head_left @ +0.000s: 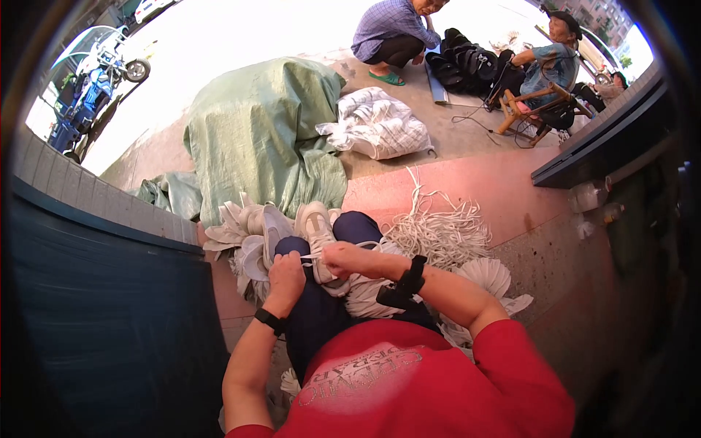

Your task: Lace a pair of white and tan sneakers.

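Across my lap lies a white sneaker (317,227), its toe pointing away and its laced part between my hands. My left hand (288,276) is closed at the sneaker's left side, pinching a white shoelace (312,256). From the other side my right hand (342,258) is closed too, its fingers on the same lace; the fingertips are partly hidden. The lace runs short and taut between both hands. More white shoes and shoe parts (252,248) are heaped just beyond my left hand. A loose pile of white laces (445,230) spreads on the floor to the right.
A large green tarpaulin-like sack (255,124) stands ahead, beside a white woven bag (380,124). Stacked pale shoe pieces (485,281) lie by my right arm. Dark door panels (117,292) flank me. Two people sit or crouch at the upper right near black items (464,62).
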`<state>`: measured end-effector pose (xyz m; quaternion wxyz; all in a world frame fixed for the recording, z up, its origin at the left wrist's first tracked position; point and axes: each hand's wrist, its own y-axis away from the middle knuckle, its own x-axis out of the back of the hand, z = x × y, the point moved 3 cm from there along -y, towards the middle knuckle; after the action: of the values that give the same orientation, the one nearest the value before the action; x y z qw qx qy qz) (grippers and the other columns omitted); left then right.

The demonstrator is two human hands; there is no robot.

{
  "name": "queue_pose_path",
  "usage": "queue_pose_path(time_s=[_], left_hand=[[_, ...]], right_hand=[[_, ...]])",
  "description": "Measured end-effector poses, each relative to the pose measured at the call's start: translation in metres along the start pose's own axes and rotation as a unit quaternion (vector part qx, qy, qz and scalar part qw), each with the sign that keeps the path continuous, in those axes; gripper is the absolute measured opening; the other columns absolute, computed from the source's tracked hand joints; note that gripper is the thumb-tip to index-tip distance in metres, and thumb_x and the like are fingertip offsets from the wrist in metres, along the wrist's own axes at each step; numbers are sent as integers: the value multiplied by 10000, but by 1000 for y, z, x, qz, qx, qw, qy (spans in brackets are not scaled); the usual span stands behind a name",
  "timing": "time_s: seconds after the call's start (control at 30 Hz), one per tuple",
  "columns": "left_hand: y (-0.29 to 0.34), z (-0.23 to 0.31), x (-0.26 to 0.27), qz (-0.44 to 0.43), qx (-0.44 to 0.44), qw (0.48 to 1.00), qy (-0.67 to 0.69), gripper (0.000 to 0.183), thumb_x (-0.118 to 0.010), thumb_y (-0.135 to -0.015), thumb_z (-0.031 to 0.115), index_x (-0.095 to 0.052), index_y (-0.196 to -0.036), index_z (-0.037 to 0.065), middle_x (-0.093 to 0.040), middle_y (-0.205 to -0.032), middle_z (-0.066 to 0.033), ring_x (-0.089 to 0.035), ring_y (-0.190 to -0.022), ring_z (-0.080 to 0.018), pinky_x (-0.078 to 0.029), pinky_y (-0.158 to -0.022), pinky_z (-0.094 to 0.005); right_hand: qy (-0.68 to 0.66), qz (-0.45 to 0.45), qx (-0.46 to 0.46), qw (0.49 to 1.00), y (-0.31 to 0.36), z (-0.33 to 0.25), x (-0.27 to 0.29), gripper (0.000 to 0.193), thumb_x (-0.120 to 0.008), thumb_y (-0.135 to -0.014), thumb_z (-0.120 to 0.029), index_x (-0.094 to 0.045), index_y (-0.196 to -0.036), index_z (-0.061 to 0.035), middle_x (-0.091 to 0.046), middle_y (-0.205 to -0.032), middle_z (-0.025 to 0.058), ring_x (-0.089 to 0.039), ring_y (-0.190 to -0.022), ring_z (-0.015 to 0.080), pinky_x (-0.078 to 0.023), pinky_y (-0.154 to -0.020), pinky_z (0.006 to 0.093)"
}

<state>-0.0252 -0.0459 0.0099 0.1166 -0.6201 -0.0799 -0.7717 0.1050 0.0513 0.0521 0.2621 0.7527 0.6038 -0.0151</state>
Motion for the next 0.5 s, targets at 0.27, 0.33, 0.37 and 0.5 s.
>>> queue_pose_path(time_s=[0.27, 0.33, 0.37, 0.5], left_hand=[[-34, 6, -9, -48, 81, 990, 100, 127, -486, -736, 118, -580, -740, 33, -601, -785, -178, -537, -786, -377, -441, -694, -449], [-35, 2, -12, -83, 82, 986, 117, 156, -486, -747, 138, -611, -757, 45, -610, -826, -176, -550, -807, -371, -446, -712, -442], [-34, -3, -12, -94, 99, 978, 156, 167, -486, -755, 148, -624, -767, 56, -611, -842, -174, -562, -820, -354, -449, -726, -431], [-34, -8, -1, -68, 110, 955, 268, 208, -524, -769, 204, -626, -816, 29, -606, -806, -192, -588, -794, -318, -452, -722, -393]], right_hand=[[-226, -69, 323, 916, 87, -161, 13, 237, -329, -885, -147, -345, -651, -121, -224, -472, -73, -209, -404, 67, -298, -566, 259], [-236, -90, 336, 907, 88, -157, 16, 232, -331, -879, -148, -337, -648, -126, -225, -471, -73, -207, -408, 65, -294, -562, 260], [-238, -91, 334, 907, 89, -158, 17, 232, -331, -879, -148, -337, -648, -126, -225, -471, -73, -207, -408, 65, -294, -562, 260], [-245, -144, 353, 891, 88, -169, 6, 214, -336, -885, -217, -395, -708, -111, -230, -476, -78, -221, -417, 65, -287, -572, 248]])
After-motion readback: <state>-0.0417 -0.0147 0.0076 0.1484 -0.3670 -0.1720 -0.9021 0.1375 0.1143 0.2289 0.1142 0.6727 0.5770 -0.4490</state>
